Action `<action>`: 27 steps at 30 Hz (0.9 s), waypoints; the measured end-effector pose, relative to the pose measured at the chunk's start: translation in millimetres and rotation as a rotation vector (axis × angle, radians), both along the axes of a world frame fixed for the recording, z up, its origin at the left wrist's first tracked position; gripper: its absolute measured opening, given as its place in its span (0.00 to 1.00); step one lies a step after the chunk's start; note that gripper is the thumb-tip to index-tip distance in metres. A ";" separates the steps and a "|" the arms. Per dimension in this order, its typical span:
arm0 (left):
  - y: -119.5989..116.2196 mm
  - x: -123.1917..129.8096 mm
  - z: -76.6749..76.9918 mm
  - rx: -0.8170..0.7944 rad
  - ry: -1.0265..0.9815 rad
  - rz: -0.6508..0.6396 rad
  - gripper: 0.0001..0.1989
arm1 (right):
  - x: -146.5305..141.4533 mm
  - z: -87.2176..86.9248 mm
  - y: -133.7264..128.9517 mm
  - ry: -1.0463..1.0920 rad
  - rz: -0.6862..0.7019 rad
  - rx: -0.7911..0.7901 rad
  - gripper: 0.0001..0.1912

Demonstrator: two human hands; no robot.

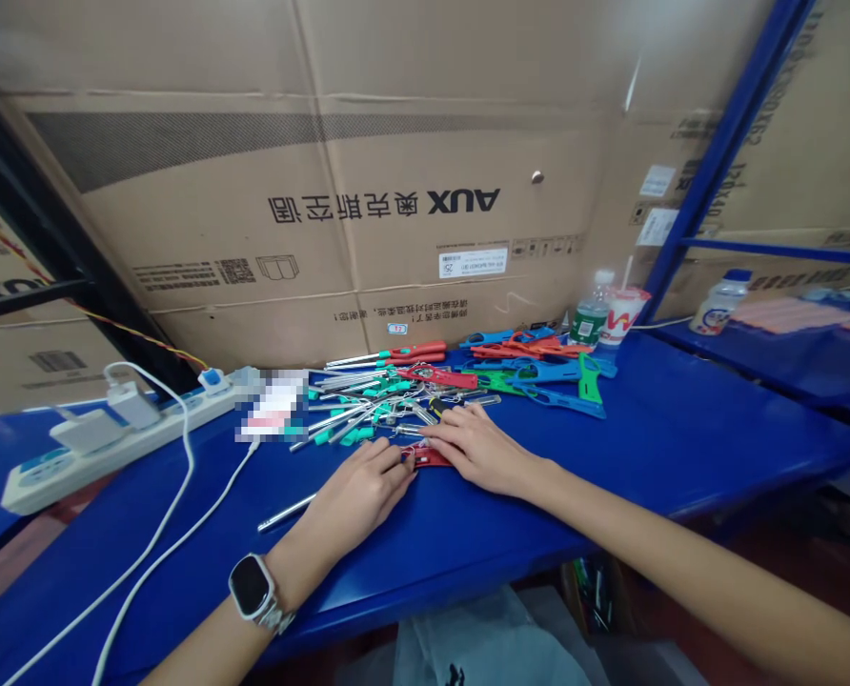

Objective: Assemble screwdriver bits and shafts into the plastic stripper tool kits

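A red plastic lighter handle shell (435, 456) lies low over the blue table, with a long metal tube (286, 513) jutting out to the left beneath my left wrist. My left hand (364, 484) pinches the shell's left end between closed fingers. From the right, my right hand (483, 453) has its fingers drawn together on the shell's top, partly hiding it. Small pale parts show inside the shell, too fine to name. A black and yellow piece (437, 408) sits right behind my right fingers. Beyond lies a heap of metal tubes with green ends (357, 410).
Red, blue and green handle shells (532, 367) are piled at the back right, near a water bottle (591, 310) and a cup (623, 314). On the left are a power strip (160, 433), white cables and a pixelated object (273, 405). Cardboard (382, 124) stands behind.
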State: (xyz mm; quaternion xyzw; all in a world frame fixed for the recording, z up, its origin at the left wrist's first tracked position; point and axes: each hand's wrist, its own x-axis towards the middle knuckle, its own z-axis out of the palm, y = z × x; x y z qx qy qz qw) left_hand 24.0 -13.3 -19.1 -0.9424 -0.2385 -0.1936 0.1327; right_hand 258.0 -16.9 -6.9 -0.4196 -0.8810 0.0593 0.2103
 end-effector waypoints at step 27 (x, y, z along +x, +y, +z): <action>-2.5 -0.2 0.3 -0.008 -0.013 0.046 0.19 | 8.2 -1.5 7.4 0.059 0.105 0.025 0.08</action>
